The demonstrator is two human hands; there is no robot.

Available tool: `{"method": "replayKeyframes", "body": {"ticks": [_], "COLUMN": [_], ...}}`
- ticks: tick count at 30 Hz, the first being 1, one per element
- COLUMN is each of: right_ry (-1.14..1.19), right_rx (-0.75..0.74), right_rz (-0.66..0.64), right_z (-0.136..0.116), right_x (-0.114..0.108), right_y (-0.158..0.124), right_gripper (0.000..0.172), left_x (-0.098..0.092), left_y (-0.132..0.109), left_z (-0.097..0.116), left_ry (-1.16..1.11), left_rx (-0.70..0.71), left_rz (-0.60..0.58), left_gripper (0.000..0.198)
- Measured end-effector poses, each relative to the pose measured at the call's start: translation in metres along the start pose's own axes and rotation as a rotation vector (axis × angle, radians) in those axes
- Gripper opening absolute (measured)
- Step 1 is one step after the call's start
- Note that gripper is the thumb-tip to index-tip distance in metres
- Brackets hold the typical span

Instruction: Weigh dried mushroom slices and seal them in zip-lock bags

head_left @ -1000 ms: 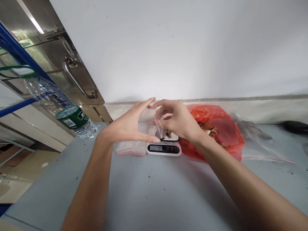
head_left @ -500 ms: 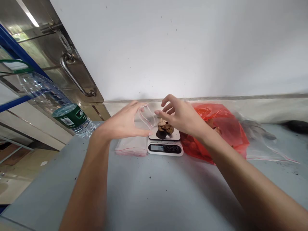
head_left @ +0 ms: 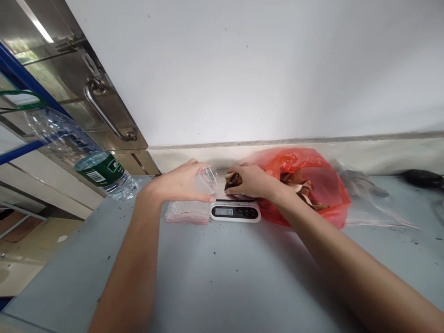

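My left hand (head_left: 180, 182) is closed on a small clear zip bag (head_left: 207, 179), spreading its mouth towards the scale. My right hand (head_left: 255, 181) curls over the brown, curled dried pieces (head_left: 233, 179) on the plate of a white digital scale (head_left: 236, 211); its fingers hide most of them. Left of the scale, under my left hand, lies a stack of clear zip bags (head_left: 187, 212). A red plastic bag (head_left: 329, 185) beside my right forearm gapes, with more brown dried pieces (head_left: 301, 187) inside.
A large water bottle (head_left: 100, 169) with a green label stands at the table's left edge. At the right lie a clear bag with dark contents (head_left: 364, 185) and a black object (head_left: 423, 178). A white wall (head_left: 260, 83) rises behind the grey table (head_left: 208, 286).
My right hand has come down from above the scale and closed around the dried pieces. My left hand still holds the zip bag beside the scale, its mouth now slightly lower.
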State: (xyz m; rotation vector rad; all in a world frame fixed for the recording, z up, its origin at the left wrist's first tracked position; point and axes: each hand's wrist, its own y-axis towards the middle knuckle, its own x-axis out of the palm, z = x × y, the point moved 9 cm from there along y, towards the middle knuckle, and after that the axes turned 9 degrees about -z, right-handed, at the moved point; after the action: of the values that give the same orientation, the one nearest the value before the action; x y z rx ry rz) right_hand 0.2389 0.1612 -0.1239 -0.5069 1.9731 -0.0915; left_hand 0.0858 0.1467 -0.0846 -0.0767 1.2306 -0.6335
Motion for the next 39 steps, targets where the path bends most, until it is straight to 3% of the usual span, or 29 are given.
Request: {"method": "replayKeyframes", "body": {"ticks": [7, 11, 15, 22, 25, 32, 35, 39], "right_ry": [0.152, 0.224, 0.287, 0.460, 0.465, 0.365, 0.361, 0.350], "right_rx": [-0.039, -0.080, -0.102, -0.284, -0.336, -0.230, -0.274, -0.280], "right_rz": [-0.009, -0.031, -0.076, -0.131, -0.185, -0.107, -0.192, -0.206], "right_z": [0.002, 0.003, 0.004, -0.012, -0.019, -0.015, -0.019, -0.019], "right_x": [-0.006, -0.007, -0.011, -0.034, -0.034, -0.044, -0.039, -0.039], "right_y": [-0.005, -0.004, -0.006, -0.026, -0.033, -0.043, -0.046, -0.047], "right_gripper": [0.043, 0.026, 0.021, 0.046, 0.045, 0.040, 0.047, 0.051], "left_x": [0.002, 0.004, 0.006, 0.009, 0.010, 0.010, 0.011, 0.012], "left_y": [0.003, 0.006, 0.009, 0.013, 0.015, 0.018, 0.019, 0.017], "left_z": [0.007, 0.005, 0.004, 0.030, 0.040, 0.032, 0.035, 0.043], "left_ry": [0.023, 0.015, 0.017, -0.065, -0.142, -0.157, -0.159, -0.167], "left_rx": [0.059, 0.073, 0.074, 0.220, 0.281, 0.212, 0.245, 0.311], "left_rz": [0.013, 0.017, 0.021, 0.046, 0.045, 0.092, 0.085, 0.056], "left_gripper": [0.069, 0.074, 0.076, 0.086, 0.083, 0.104, 0.101, 0.093]}}
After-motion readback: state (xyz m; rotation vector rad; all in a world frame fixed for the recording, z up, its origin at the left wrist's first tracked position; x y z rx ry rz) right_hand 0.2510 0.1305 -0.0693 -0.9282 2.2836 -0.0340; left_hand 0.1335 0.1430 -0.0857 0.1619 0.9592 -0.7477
